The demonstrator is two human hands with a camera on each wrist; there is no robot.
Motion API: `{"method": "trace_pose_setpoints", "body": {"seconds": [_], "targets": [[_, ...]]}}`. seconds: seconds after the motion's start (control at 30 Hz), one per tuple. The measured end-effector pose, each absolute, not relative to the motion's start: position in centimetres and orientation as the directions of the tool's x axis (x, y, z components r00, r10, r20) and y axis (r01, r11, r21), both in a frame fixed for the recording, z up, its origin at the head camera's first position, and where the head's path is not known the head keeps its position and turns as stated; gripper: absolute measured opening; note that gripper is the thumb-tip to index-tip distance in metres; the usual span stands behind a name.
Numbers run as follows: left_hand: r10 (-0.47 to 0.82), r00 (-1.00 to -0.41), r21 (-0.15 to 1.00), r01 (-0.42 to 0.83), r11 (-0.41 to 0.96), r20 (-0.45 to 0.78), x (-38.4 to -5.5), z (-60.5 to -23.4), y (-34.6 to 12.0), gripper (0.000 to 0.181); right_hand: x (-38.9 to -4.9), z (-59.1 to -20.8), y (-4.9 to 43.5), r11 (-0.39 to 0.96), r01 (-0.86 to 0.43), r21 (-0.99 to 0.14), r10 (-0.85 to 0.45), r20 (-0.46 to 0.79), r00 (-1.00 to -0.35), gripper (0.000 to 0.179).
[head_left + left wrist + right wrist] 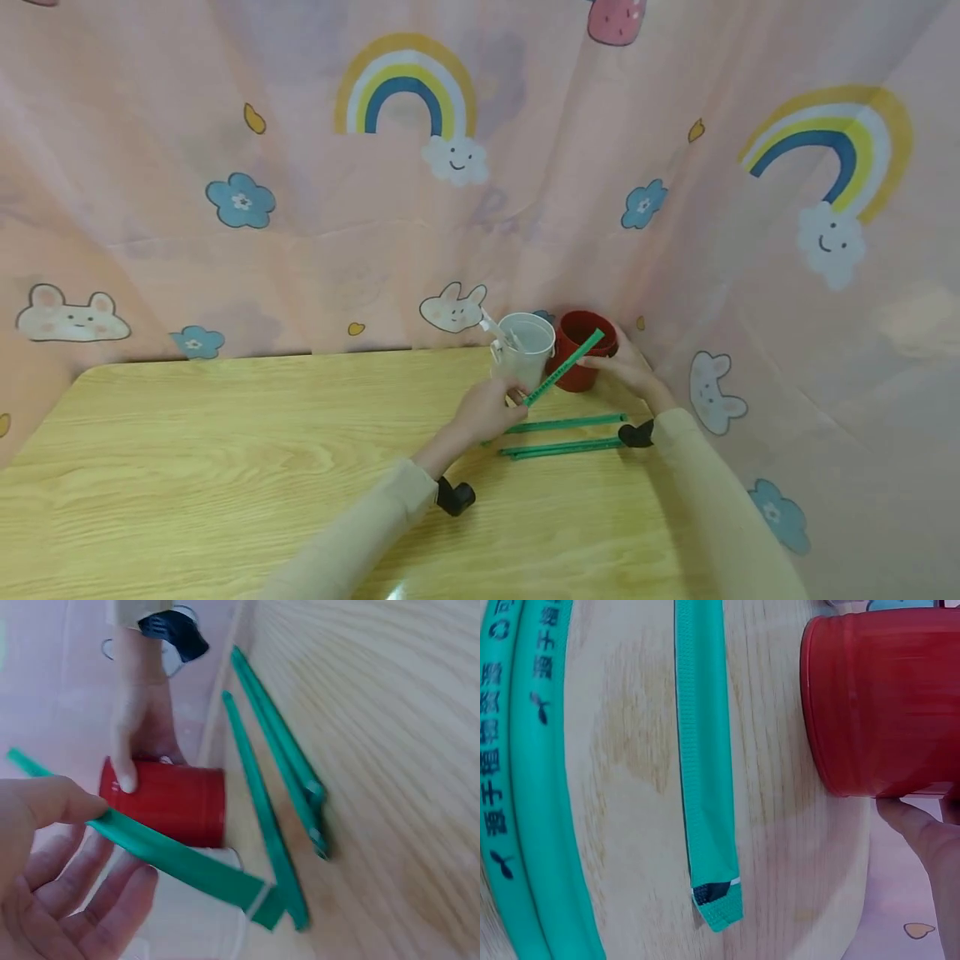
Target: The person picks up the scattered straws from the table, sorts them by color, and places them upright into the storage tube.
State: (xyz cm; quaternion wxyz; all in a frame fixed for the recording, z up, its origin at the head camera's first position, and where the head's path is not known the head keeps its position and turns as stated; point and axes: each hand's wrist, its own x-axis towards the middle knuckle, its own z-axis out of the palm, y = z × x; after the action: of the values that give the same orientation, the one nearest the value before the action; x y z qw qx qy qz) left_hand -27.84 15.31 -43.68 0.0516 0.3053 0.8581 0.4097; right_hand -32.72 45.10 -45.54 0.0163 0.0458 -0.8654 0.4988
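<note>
Packet, long, slim, green and printed (562, 370), is pinched between the thumb and fingers of the left hand (487, 410), raised in front of a small, round, glossy red bucket (581, 379). The right hand (628, 371) grips that bucket, its fingers partly hidden. Work looks barely begun: three matching green packets (570, 423) lie unheld on the pale wood-grain table (225, 458). Beside the red bucket, a white bucket (525, 362) contains slim white pieces (492, 327).

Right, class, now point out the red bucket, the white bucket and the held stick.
Red bucket (180, 799): left wrist view, on its side wall.
White bucket (525, 367): head view, on its outer wall.
Held stick (187, 864): left wrist view, on its flat side.
</note>
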Motion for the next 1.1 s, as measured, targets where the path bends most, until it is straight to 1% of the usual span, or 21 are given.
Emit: {"method": "trace_pose_setpoints", "body": {"seconds": [0.07, 0.13, 0.37, 0.53, 0.7, 0.83, 1.0, 1.1], "targets": [[0.531, -0.824, 0.769, 0.467, 0.436, 0.2, -27.7, -43.0, 15.7, 0.018, -32.7, -45.2, 45.0, 0.509, -0.09, -0.856, -0.059, 0.07, -0.996, 0.089], [0.514, -0.825, 0.787, 0.472, 0.398, 0.235, -27.6, -42.4, 16.2, 0.019, -32.7, -45.1, 44.9, 0.512, -0.087, -0.855, -0.06, 0.065, -0.996, 0.09], [0.553, -0.775, 0.801, 0.524, 0.29, 0.307, -27.4, -40.8, 18.0, 0.021, -32.4, -45.5, 45.3, 0.497, -0.076, -0.864, -0.049, 0.059, -0.997, 0.088], [0.549, -0.775, 0.816, 0.516, 0.262, 0.313, -27.4, -39.8, 19.2, 0.021, -32.4, -45.6, 45.5, 0.492, -0.082, -0.867, -0.063, 0.059, -0.996, 0.087], [0.524, -0.789, 0.829, 0.502, 0.248, 0.322, -27.8, -38.9, 20.6, 0.022, -32.6, -45.5, 45.6, 0.437, -0.103, -0.894, -0.099, 0.066, -0.993, 0.082], [0.491, -0.8, 0.849, 0.488, 0.201, 0.344, -28.2, -38.4, 21.5, 0.024, -32.5, -45.2, 45.6, 0.429, -0.106, -0.897, -0.11, 0.064, -0.992, 0.083], [0.42, -0.821, 0.867, 0.479, 0.139, 0.387, -28.7, -38.0, 22.4, 0.024, -32.5, -45.2, 45.4, 0.415, -0.094, -0.905, -0.112, 0.052, -0.992, 0.087], [0.38, -0.835, 0.886, 0.457, 0.08, 0.397, -28.8, -37.8, 23.0, 0.027, -32.5, -45.3, 45.3, 0.393, -0.099, -0.914, -0.121, 0.055, -0.991, 0.085]]}}
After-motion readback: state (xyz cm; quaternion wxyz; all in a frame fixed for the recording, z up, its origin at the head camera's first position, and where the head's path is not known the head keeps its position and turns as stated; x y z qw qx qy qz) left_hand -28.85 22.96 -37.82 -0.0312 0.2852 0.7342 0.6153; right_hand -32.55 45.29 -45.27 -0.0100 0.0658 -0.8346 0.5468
